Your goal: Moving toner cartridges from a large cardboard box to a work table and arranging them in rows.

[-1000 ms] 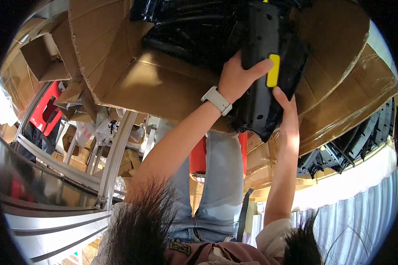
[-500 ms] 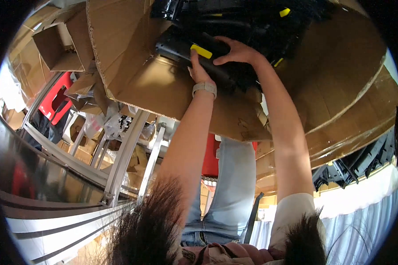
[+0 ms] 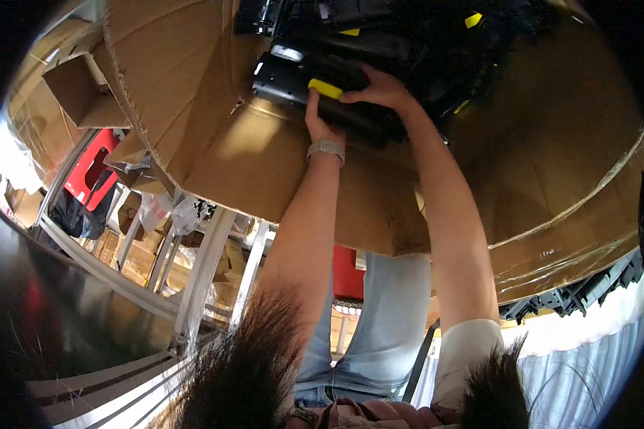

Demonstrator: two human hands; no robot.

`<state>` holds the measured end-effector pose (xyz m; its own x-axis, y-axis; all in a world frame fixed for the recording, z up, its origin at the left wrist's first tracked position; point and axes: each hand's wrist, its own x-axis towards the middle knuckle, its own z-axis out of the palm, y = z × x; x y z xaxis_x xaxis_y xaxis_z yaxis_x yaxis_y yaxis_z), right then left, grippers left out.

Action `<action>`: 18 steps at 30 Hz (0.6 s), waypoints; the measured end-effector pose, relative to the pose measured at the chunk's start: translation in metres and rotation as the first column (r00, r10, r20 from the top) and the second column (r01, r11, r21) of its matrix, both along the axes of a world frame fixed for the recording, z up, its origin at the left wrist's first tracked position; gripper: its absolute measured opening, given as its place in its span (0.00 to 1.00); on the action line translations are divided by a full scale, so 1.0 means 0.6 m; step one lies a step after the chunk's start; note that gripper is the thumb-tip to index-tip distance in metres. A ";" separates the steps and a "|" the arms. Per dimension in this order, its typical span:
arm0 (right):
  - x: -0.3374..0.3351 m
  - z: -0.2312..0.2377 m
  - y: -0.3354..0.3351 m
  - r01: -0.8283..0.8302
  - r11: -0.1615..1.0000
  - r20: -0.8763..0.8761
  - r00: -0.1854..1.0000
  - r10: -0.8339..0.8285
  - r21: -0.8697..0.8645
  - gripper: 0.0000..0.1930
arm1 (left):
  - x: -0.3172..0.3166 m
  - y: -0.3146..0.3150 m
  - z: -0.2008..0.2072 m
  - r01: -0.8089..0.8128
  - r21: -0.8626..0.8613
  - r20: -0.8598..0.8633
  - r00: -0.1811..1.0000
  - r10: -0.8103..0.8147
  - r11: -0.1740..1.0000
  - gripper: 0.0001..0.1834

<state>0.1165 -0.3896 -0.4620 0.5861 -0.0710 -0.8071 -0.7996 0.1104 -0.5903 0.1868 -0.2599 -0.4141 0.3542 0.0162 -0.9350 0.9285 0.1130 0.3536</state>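
Foremost, one cardboard box (image 3: 243, 175), its near wall reached over. Within it, one long black part (image 3: 299, 74) with yellow strip (image 3: 325, 89) is gripped along its near side by the left hand (image 3: 323, 123) and rightward by the right hand (image 3: 381, 90), apparently for balance. Beyond: further black parts (image 3: 383, 46), piled.

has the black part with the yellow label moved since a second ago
Yes: judged against the cardboard box, the black part has gone farther in and to the left, turning from lengthwise to crosswise.
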 end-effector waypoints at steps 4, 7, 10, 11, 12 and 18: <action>0.109 0.067 0.022 -0.299 0.932 -0.247 0.937 0.246 -0.205 0.57 | 0.020 0.016 0.017 -0.040 -0.213 -0.051 0.998 0.030 0.976 0.33; 0.109 0.083 0.013 -0.292 0.895 -0.232 0.947 0.222 -0.338 0.51 | 0.024 0.000 0.017 -0.007 -0.175 -0.054 0.999 -0.003 0.985 0.33; 0.039 0.075 0.025 -0.198 0.848 -0.092 0.980 0.176 -0.491 0.45 | 0.034 0.027 -0.019 0.010 -0.117 -0.048 0.999 -0.015 0.993 0.34; 0.008 0.082 0.023 -0.057 0.856 -0.019 0.998 0.055 -0.514 0.42 | 0.043 0.039 -0.026 0.014 -0.109 -0.042 0.999 -0.018 0.994 0.35; -0.032 0.083 0.020 0.079 0.846 0.046 0.997 -0.064 -0.527 0.39 | 0.042 0.040 -0.026 0.009 -0.112 -0.051 0.999 -0.014 0.994 0.35; -0.097 0.115 0.041 0.957 0.257 -0.561 0.289 -0.776 0.138 0.44 | 0.033 0.008 -0.009 0.050 -0.061 -0.023 0.998 -0.051 0.997 0.39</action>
<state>0.0583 -0.3649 -0.3930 0.0720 -0.0074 -0.9974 -0.1472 0.9889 -0.0179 0.2069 -0.2552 -0.4194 0.3302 -0.0575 -0.9421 0.9418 0.0860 0.3249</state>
